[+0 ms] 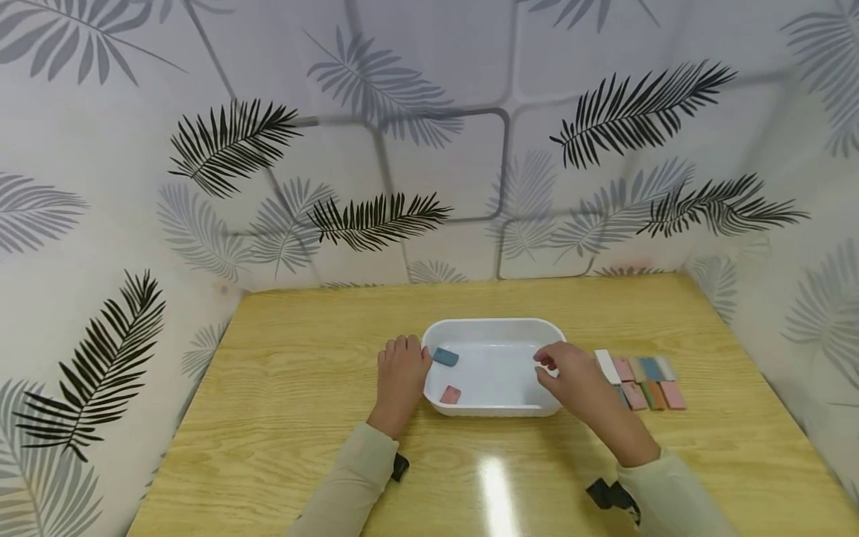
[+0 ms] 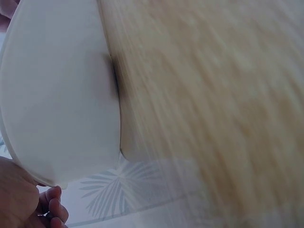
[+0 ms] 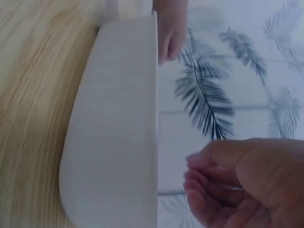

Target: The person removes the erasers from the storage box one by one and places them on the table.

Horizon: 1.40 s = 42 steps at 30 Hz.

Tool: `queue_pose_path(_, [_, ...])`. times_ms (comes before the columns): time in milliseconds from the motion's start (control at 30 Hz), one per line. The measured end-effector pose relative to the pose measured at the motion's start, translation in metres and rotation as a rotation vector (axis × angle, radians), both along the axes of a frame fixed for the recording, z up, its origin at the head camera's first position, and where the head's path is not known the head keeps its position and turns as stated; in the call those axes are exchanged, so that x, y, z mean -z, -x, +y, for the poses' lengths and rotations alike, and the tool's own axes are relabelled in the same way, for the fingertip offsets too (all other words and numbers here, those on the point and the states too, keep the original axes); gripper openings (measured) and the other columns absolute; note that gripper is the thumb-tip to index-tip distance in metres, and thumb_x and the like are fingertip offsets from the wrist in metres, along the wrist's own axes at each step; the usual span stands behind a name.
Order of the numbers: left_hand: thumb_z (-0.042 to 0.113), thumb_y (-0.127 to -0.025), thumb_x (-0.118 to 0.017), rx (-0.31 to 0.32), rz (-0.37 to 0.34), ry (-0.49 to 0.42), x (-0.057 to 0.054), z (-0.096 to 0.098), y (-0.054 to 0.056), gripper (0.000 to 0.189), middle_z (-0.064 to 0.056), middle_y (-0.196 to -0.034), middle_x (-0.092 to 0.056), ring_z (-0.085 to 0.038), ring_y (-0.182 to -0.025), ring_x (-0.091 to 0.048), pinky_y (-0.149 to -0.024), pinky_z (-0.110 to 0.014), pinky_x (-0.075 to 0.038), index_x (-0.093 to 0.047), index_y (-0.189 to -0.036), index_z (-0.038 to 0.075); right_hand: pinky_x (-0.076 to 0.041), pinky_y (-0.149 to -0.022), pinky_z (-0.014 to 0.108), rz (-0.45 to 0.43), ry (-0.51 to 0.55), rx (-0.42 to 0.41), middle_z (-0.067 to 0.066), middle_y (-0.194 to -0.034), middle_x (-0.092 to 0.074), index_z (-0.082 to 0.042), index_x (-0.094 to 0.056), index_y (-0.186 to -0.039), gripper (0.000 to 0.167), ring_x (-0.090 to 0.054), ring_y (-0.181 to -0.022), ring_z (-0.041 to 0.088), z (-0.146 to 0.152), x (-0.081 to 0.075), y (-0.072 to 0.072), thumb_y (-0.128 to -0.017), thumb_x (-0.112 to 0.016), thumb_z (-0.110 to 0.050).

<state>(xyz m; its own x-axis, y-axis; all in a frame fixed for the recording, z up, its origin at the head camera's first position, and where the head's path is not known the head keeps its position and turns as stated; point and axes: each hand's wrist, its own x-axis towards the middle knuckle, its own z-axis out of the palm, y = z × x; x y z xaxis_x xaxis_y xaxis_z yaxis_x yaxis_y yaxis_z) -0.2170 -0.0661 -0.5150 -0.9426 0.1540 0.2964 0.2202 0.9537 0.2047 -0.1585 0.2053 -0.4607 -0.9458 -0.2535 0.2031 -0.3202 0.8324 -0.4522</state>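
Note:
A white oval-ended plastic basin [image 1: 493,377] sits on the wooden table. Inside it, toward the left end, lie a blue flat block [image 1: 446,357] and a pink flat block [image 1: 450,394], apart from each other. My left hand [image 1: 403,377] holds the basin's left rim, its thumb near the edge; the left wrist view shows fingers curled by the rim [image 2: 35,178]. Over the basin's right end hovers my right hand [image 1: 573,377], its fingers loosely bent with a gap to the thumb. Nothing shows between those fingers in the right wrist view.
To the right of the basin, several small flat blocks [image 1: 661,395] in pink, white, blue, green, orange and beige lie in two rows, partly behind the right hand. Leaf-patterned curtains [image 1: 443,253] stand along the back and sides of the table [image 1: 302,358].

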Motion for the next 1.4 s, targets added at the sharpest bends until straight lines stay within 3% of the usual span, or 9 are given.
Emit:
queue_pose_path(133, [0.028, -0.096, -0.048, -0.006, -0.004, 0.01, 0.0, 0.0, 0.0, 0.025, -0.008, -0.086, -0.05, -0.022, -0.078, -0.04, -0.068, -0.032, -0.032, -0.054, -0.096, 0.003, -0.048, -0.073, 0.034, 0.003, -0.098, -0.248, 0.006, -0.092, -0.062, -0.003, -0.066, -0.099, 0.018, -0.058, -0.084, 0.018, -0.021, 0.004, 0.011, -0.082, -0.068, -0.007])
queue_pose_path(233, [0.028, -0.096, -0.048, -0.006, -0.014, 0.012, 0.0, 0.0, 0.001, 0.025, -0.007, -0.086, -0.05, -0.022, -0.079, -0.04, -0.068, -0.032, -0.032, -0.054, -0.097, 0.004, -0.047, -0.077, 0.034, -0.033, -0.14, -0.376, 0.005, -0.096, -0.062, -0.003, -0.066, -0.101, 0.02, -0.058, -0.089, 0.018, -0.036, 0.008, 0.019, -0.082, -0.069, -0.007])
queue_pose_path(533, [0.027, -0.095, -0.051, 0.008, 0.008, 0.019, 0.0, 0.003, 0.001, 0.025, -0.008, -0.087, -0.052, -0.023, -0.079, -0.042, -0.068, -0.033, -0.034, -0.056, -0.098, 0.003, -0.045, -0.085, 0.033, -0.143, -0.136, -0.514, 0.003, -0.101, -0.064, -0.005, -0.067, -0.104, 0.023, -0.059, -0.098, 0.017, -0.073, 0.028, 0.039, -0.081, -0.068, -0.002])
queue_pose_path(767, [0.027, -0.095, -0.05, 0.006, 0.075, 0.049, 0.001, 0.003, 0.001, 0.025, -0.009, -0.084, -0.052, -0.024, -0.077, -0.045, -0.067, -0.034, -0.035, -0.056, -0.093, 0.003, -0.046, -0.08, 0.027, -0.11, -0.066, -0.655, 0.004, -0.092, -0.066, -0.005, -0.069, -0.094, 0.012, -0.061, -0.089, 0.018, -0.089, 0.039, 0.056, -0.082, -0.069, -0.004])
queue_pose_path(933, [0.027, -0.095, -0.049, 0.007, 0.104, 0.057, 0.002, 0.002, 0.0, 0.025, -0.008, -0.082, -0.052, -0.024, -0.075, -0.045, -0.064, -0.034, -0.035, -0.055, -0.09, 0.003, -0.046, -0.076, 0.025, -0.119, -0.047, -0.686, 0.004, -0.089, -0.066, -0.004, -0.07, -0.092, 0.009, -0.06, -0.084, 0.017, -0.094, 0.044, 0.059, -0.083, -0.068, -0.007])
queue_pose_path(1400, [0.026, -0.093, -0.051, 0.028, 0.166, 0.032, 0.002, -0.002, 0.001, 0.024, -0.007, -0.077, -0.049, -0.023, -0.071, -0.042, -0.062, -0.033, -0.032, -0.053, -0.087, 0.003, -0.045, -0.072, 0.021, -0.216, -0.07, -0.611, -0.006, -0.084, -0.061, -0.011, -0.068, -0.088, 0.004, -0.056, -0.077, 0.008, -0.101, 0.048, 0.068, -0.083, -0.069, -0.012])
